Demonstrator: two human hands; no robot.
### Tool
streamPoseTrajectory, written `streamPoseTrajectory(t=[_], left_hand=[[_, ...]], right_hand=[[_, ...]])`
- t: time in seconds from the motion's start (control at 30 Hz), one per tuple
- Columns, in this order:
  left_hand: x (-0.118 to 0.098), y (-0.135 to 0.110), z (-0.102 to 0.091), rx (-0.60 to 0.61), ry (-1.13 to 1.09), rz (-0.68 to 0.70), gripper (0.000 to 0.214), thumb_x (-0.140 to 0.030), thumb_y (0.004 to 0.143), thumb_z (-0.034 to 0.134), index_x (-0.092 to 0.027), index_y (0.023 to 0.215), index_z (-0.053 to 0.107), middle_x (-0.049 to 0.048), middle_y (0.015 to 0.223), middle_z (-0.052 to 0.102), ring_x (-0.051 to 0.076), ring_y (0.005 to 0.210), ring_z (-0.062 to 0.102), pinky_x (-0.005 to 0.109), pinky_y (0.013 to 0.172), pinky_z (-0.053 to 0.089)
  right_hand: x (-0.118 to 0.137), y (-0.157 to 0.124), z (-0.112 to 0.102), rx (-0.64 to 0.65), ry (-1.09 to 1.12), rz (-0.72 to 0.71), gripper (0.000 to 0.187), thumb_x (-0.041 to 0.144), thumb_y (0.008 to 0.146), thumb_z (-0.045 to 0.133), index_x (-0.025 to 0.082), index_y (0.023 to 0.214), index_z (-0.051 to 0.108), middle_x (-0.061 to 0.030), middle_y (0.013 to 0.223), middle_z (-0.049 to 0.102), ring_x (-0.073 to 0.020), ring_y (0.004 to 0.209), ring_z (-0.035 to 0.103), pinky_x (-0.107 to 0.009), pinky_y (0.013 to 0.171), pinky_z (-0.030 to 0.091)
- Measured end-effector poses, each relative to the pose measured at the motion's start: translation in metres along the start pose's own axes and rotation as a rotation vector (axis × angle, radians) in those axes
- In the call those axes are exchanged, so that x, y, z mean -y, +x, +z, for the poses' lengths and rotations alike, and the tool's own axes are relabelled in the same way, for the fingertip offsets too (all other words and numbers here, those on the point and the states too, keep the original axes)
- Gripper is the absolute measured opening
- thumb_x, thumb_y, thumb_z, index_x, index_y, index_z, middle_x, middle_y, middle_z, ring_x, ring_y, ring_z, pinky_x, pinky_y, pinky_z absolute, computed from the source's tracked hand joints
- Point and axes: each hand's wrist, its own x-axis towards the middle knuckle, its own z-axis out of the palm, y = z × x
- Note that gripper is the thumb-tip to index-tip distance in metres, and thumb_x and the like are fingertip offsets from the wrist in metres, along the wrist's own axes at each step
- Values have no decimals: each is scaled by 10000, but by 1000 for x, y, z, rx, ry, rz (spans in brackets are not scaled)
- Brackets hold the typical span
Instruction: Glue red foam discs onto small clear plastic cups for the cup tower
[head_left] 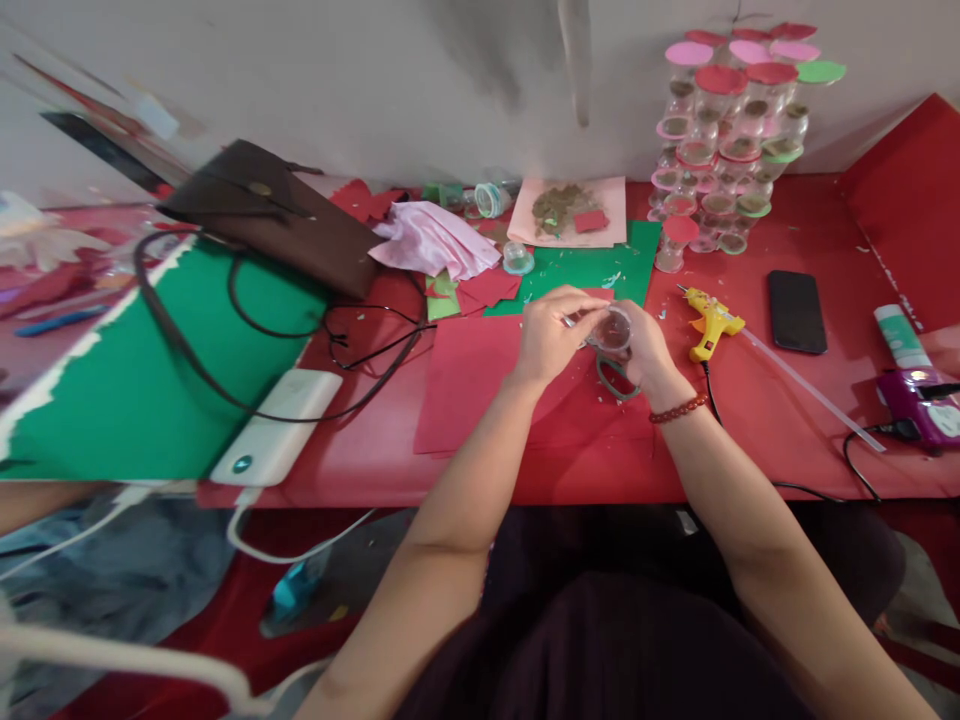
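Observation:
Between my hands, above the red paper (472, 385), is a small clear plastic cup (615, 332) with its round opening facing up toward me. My left hand (556, 332) pinches at the near-left side of its rim, fingertips together. Around the cup's right side curls my right hand (646, 345), with a beaded bracelet at the wrist. Dark green scissors handles (618, 380) show just below the cup, beside my right palm; whether that hand also holds them I cannot tell. Small white scraps are scattered near the handles.
A yellow glue gun (711, 325) and a black phone (796, 312) lie to the right. Behind stands a stack of clear cups with coloured discs (720, 150). Left are a brown bag (277, 220), a white power bank (277, 428) and black-framed glasses (375, 345).

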Motion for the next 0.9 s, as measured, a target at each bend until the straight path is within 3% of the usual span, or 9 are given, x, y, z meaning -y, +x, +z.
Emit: streamPoseTrajectory(t=[0.1, 0.3, 0.5, 0.77, 0.9], left_hand=[[6, 0, 1, -30, -6, 40, 67, -254, 868, 764, -228, 855, 824, 39, 872, 802, 155, 805, 713, 271, 737, 553], [13, 0, 4, -82, 38, 149, 61, -239, 883, 763, -239, 874, 824, 29, 854, 804, 143, 782, 719, 261, 714, 551], [15, -2, 8, -212, 81, 262, 106, -171, 889, 744, -220, 802, 780, 6, 804, 782, 132, 753, 709, 259, 742, 550], [15, 4, -3, -41, 125, 385, 183, -117, 953, 595, -204, 804, 656, 7, 821, 695, 140, 814, 649, 261, 764, 511], [16, 7, -4, 25, 140, 332, 191, -110, 958, 546, -211, 805, 601, 12, 833, 655, 150, 821, 618, 279, 775, 498]], right_hand=[[0, 0, -1, -9, -26, 17, 374, 367, 870, 631, 220, 571, 460, 62, 468, 488, -48, 353, 342, -224, 373, 144], [0, 0, -1, -70, -75, -31, 243, 325, 846, 636, 207, 641, 580, 40, 558, 612, -67, 451, 478, -208, 448, 322], [1, -4, 2, -35, -127, -52, 270, 314, 883, 575, 205, 637, 589, 32, 583, 630, -64, 431, 436, -219, 430, 273], [0, -6, -4, 19, -269, -230, 301, 313, 872, 618, 205, 598, 556, 45, 532, 550, -70, 463, 412, -214, 461, 316], [-1, -7, -2, -5, -213, -142, 268, 276, 866, 576, 205, 609, 561, 44, 539, 562, -65, 450, 424, -206, 445, 307]])
